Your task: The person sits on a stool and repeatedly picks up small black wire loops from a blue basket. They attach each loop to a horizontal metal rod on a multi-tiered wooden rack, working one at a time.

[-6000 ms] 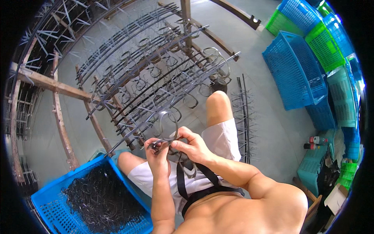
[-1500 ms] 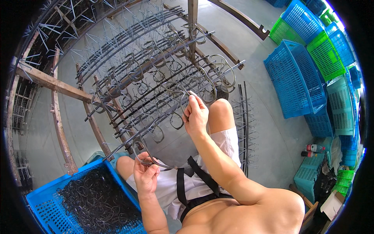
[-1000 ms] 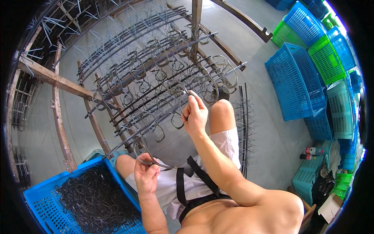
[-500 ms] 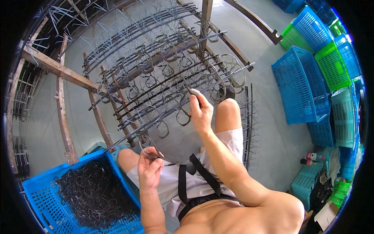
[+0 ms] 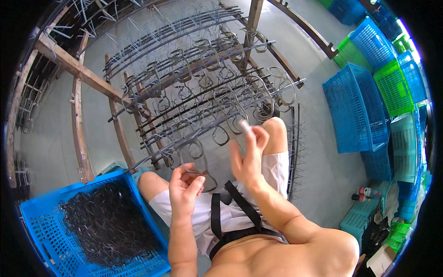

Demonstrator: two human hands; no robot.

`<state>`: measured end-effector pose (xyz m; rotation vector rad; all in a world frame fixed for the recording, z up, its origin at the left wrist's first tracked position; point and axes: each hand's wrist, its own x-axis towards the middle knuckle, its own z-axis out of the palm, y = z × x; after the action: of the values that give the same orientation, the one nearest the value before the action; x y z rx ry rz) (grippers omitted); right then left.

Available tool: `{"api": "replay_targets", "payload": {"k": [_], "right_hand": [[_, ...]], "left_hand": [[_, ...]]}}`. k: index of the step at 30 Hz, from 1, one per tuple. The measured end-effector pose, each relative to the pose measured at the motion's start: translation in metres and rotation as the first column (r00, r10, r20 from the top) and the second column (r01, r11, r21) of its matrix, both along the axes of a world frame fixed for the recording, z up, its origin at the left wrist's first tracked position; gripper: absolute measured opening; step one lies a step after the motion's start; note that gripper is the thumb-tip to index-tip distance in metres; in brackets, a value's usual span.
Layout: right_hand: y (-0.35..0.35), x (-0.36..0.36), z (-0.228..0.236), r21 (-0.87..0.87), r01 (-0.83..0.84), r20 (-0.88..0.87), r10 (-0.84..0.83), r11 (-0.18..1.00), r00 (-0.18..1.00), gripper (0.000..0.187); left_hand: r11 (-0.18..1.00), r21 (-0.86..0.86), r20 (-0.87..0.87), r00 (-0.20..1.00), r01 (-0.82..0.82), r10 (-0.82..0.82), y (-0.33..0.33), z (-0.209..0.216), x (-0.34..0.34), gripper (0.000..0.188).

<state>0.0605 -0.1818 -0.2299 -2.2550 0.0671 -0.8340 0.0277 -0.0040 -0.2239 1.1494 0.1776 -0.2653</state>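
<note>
In front of my left thigh, my left hand [image 5: 184, 184] is closed, with thumb and fingers pinching a thin dark loop-shaped band [image 5: 211, 183]. My right hand [image 5: 250, 157] is raised over my right thigh, partly smeared by motion; its fingers are apart and nothing shows in them. A pale cover [image 5: 243, 125] sits on one of its fingertips. Just beyond it, several similar dark loops [image 5: 221, 136] hang from the near metal bar [image 5: 203, 128] of a rack.
A blue plastic basket [image 5: 44, 224] holding a tangled heap of black loops [image 5: 108, 224] stands at my left. Rusty posts [image 5: 79, 131] support the rack on that side. Stacked blue and green crates [image 5: 350, 111] line the right. Thin spiked rods [image 5: 294, 152] lie beside my right leg.
My right hand has drawn away from the hanging loops toward me, its fingers spreading. My left hand keeps its grip on a loop and has moved slightly right. The view has shifted a little.
</note>
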Motion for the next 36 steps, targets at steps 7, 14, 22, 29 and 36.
{"api": "replay_targets", "payload": {"k": [7,14,22,29,36], "right_hand": [[0.045,-0.018,-0.019,0.681,-0.375,-0.015,0.524,0.629,0.851,0.028],[0.059,0.053,-0.041,0.919,0.0,-0.033,0.076,0.394,0.997,0.026],[0.065,0.059,-0.042,0.981,-0.012,-0.016,0.143,0.192,0.99,0.03],[0.072,0.056,-0.045,0.947,-0.049,-0.013,0.188,0.318,0.982,0.031],[0.077,0.051,-0.053,0.639,-0.061,-0.108,0.168,0.766,0.98,0.03]], "left_hand": [[0.975,0.024,0.177,0.961,-0.221,0.214,-0.011,0.004,0.005,0.03],[0.238,0.78,0.397,0.752,-0.579,0.526,0.188,-0.064,-0.008,0.03],[0.037,0.972,-0.214,0.802,0.234,0.558,0.293,-0.174,-0.047,0.049],[0.205,0.965,-0.245,0.832,0.161,0.498,0.287,-0.166,-0.041,0.038],[0.426,0.867,-0.056,0.8,-0.258,0.598,0.29,-0.158,-0.076,0.027]]}}
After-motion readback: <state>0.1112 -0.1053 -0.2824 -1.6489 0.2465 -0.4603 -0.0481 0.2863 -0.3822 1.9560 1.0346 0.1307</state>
